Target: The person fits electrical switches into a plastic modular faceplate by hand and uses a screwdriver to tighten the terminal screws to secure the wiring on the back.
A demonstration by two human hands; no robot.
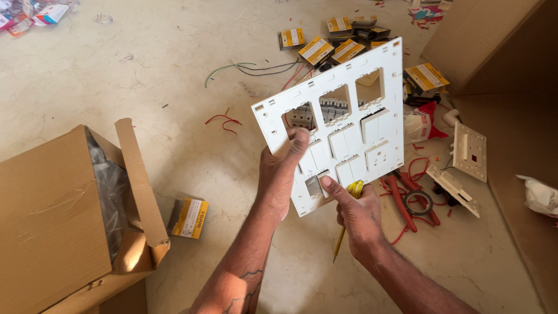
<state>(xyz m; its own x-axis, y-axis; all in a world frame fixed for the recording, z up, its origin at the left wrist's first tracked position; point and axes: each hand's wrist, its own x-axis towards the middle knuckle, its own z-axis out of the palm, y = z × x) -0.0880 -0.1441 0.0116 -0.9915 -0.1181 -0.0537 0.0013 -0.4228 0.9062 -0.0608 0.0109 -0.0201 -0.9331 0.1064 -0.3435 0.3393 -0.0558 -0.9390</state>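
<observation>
A white plastic switch plate with several fitted switches, a socket and several empty square openings is held tilted above the floor. My left hand grips its lower left part, thumb on the front face. My right hand presses a finger on a switch at the plate's bottom edge and also holds a yellow-handled screwdriver that points down.
An open cardboard box stands at the left, a small yellow-and-black carton beside it. More such cartons lie at the back with loose wires. Red pliers and a tape roll, white switch parts and flat cardboard are at the right.
</observation>
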